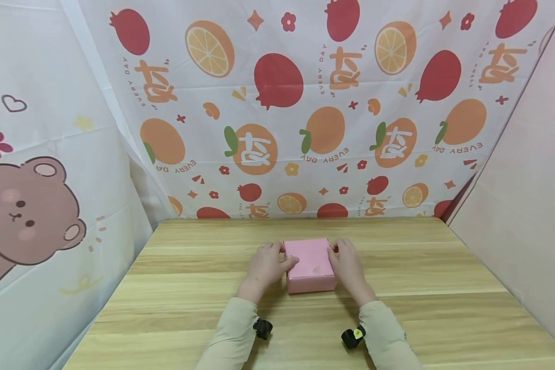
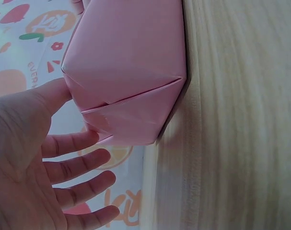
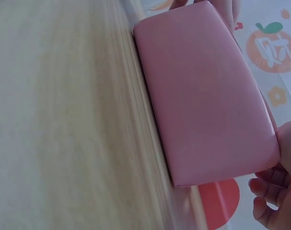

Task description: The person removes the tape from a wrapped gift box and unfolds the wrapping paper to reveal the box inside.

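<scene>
A box wrapped in pink paper (image 1: 309, 259) sits on the wooden table between both hands. Its left end, in the left wrist view, shows folded paper flaps (image 2: 135, 108). My left hand (image 1: 265, 264) lays its thumb over the top edge. The index fingertip touches the folded end, and the other fingers spread relaxed beside it. At the opposite end, my right hand (image 1: 349, 264) holds the upper edge, thumb on top and fingers curled by the side. A smooth, long pink side (image 3: 203, 96) faces the right wrist camera.
The light wooden table (image 1: 189, 308) runs back to a hanging cloth (image 1: 277, 128) printed with fruit. On the left hangs a white cloth with a bear (image 1: 28, 210). A plain pale wall (image 1: 518, 190) borders the right. Each wrist wears a small black camera (image 1: 262, 329).
</scene>
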The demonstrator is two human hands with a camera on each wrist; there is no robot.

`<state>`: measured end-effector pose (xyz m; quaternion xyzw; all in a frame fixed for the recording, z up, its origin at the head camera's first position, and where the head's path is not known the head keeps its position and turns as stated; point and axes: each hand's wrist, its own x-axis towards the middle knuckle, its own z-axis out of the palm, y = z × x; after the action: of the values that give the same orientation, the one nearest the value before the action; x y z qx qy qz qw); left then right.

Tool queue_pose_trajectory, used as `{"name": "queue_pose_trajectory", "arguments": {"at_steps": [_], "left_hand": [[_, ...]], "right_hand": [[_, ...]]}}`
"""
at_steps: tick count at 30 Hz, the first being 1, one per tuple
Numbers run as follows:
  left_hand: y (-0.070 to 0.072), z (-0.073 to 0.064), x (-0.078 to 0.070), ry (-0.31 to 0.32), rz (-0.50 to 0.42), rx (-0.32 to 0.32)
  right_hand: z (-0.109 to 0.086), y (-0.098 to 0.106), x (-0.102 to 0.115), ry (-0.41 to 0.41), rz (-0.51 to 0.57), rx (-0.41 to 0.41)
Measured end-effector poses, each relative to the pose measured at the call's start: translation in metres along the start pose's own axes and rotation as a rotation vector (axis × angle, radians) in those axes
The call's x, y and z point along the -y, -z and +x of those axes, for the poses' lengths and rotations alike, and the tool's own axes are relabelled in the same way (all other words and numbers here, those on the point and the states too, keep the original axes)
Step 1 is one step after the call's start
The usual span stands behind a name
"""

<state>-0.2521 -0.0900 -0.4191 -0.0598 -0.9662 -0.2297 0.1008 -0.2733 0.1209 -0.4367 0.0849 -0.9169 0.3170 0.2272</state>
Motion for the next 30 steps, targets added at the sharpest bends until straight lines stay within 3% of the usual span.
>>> {"name": "queue_pose_trajectory", "arguments": {"at_steps": [15,30], "left_hand": [[-0.001,0.001,0.0,0.022,-0.033,0.019],[-0.002,0.001,0.001,0.057,-0.073,0.045]], "right_hand": [[0.003,0.0,-0.016,-0.111,0.005,0.048],[0.004,0.0,-0.024,-0.166,0.021,0.115]]}}
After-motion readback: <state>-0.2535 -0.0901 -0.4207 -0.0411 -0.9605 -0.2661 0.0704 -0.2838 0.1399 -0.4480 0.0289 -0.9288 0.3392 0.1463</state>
